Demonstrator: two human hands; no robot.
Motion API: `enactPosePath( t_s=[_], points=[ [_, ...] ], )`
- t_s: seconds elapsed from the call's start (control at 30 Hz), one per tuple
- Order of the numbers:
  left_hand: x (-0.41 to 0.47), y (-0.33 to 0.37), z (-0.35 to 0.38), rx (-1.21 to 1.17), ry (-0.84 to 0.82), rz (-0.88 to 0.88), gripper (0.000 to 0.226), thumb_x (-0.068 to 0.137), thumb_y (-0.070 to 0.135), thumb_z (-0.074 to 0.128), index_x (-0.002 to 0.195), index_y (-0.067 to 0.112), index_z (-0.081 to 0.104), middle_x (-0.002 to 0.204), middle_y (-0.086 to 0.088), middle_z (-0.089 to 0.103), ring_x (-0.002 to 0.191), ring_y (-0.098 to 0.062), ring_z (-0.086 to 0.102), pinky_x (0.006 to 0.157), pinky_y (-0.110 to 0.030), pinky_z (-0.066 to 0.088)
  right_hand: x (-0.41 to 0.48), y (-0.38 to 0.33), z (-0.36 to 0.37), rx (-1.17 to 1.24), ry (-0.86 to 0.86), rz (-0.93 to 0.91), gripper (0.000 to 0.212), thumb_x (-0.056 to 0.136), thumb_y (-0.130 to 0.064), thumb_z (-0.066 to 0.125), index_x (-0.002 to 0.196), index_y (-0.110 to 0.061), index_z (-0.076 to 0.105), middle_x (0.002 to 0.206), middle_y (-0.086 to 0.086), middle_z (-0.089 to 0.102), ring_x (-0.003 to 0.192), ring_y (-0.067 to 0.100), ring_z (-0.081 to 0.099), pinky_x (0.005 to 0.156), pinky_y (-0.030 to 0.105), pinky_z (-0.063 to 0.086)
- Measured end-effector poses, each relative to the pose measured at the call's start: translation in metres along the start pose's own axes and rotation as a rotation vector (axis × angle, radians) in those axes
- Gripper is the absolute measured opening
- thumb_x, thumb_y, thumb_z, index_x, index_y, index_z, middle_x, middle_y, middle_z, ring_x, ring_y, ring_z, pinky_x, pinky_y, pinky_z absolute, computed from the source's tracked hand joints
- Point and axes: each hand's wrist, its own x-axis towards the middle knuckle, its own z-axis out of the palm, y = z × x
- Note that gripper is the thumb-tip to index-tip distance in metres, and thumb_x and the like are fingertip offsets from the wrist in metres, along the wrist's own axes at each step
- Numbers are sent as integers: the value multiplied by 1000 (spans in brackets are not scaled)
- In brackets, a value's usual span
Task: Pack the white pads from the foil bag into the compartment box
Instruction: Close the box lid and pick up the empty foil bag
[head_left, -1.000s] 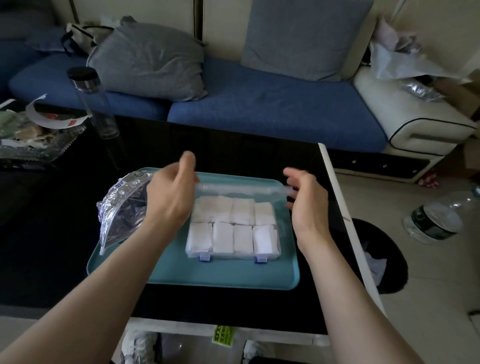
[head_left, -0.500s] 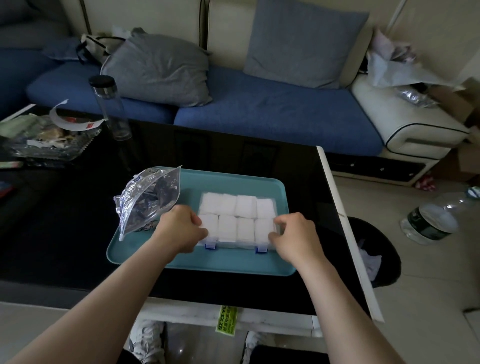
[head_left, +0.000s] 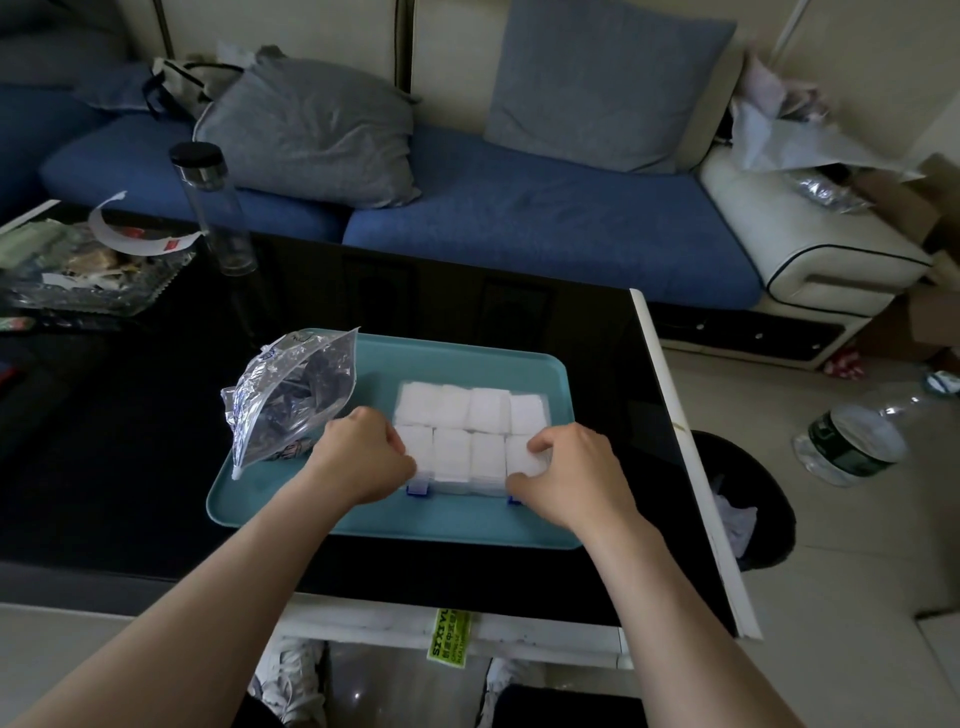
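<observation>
Teal tray (head_left: 457, 522) holds compartment box (head_left: 467, 482) full of white pads (head_left: 488, 411); left hand (head_left: 363, 460), right hand (head_left: 569, 478) apart, gripping box front corners; foil bag (head_left: 293, 402) beside box, left

One camera is worn on the head and is pointed forward and down. The compartment box (head_left: 470, 415) on the teal tray (head_left: 467, 525) is seen close, near the middle; the blue sofa (head_left: 519, 223) is seen farther, at 12 o'clock.
</observation>
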Motion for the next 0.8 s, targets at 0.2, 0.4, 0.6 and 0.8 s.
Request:
enactPosePath(
  t_s=[0.2, 0.4, 0.6, 0.8],
  points=[
    [-6, 4, 6, 198, -48, 110, 72, 63, 39, 96, 116, 14, 54, 120, -8, 52, 107, -29, 53, 87, -36, 46, 1, -14, 19, -150, 61, -214, 87, 70, -53, 82, 146, -32, 46, 147, 5, 30, 133, 36, 42, 104, 42, 45],
    [-6, 9, 11, 104, 33, 191, 92, 58, 50, 98, 113, 13, 35, 113, -13, 54, 103, -35, 57, 79, -40, 44, 12, -25, 35, -135, 73, -197, 107, 69, -76, 78, 155, -33, 30, 154, 8, 23, 138, 39, 36, 106, 50, 48],
    [-4, 9, 9, 120, 36, 215, 78, 75, 44, 90, 123, 15, 35, 108, -12, 54, 97, -36, 57, 77, -39, 45, 17, -20, 36, -106, 117, -157, 100, 77, -74, 75, 156, -31, 30, 154, 8, 28, 130, 38, 48, 101, 48, 53],
    [-7, 8, 12, 135, 57, 270, 60, 86, 37, 82, 119, 19, 35, 85, 2, 45, 86, -32, 56, 71, -38, 41, 14, -28, 42, -199, 117, -132, 80, 86, -70, 67, 148, -28, 40, 147, 10, 33, 121, 41, 49, 94, 47, 50]
  ],
)
